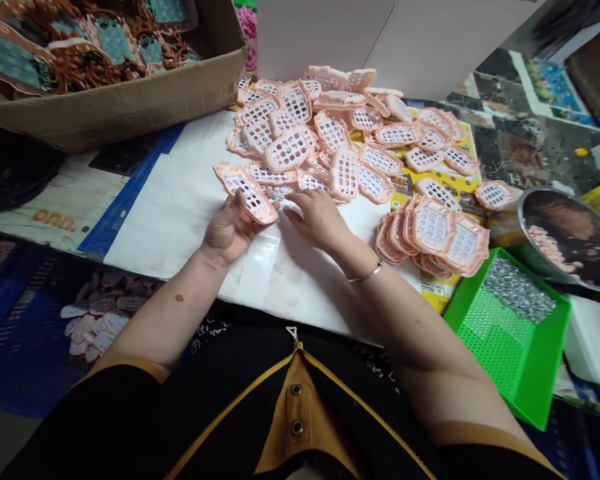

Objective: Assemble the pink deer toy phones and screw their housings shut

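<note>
My left hand (226, 231) grips a pink plastic toy-phone casing (249, 192) by its near end, thumb on top. The casing is tilted, with a white face pierced by rows of holes. Beside it, my right hand (319, 217) hovers over the near edge of a heap of similar casings (289, 150), its fingers bent and apart from the thumb. I see nothing held in it, though its fingertips are partly hidden. To the right, a stack of casings (433, 227) has pale button pads showing in the holes.
A cardboard box (195, 90) with wired casings stands at the back left. On the right are a green tray (517, 357) of small metal pieces and a metal bowl (523, 217) with small pink parts. A blue crate (20, 347) with more pink parts sits below left.
</note>
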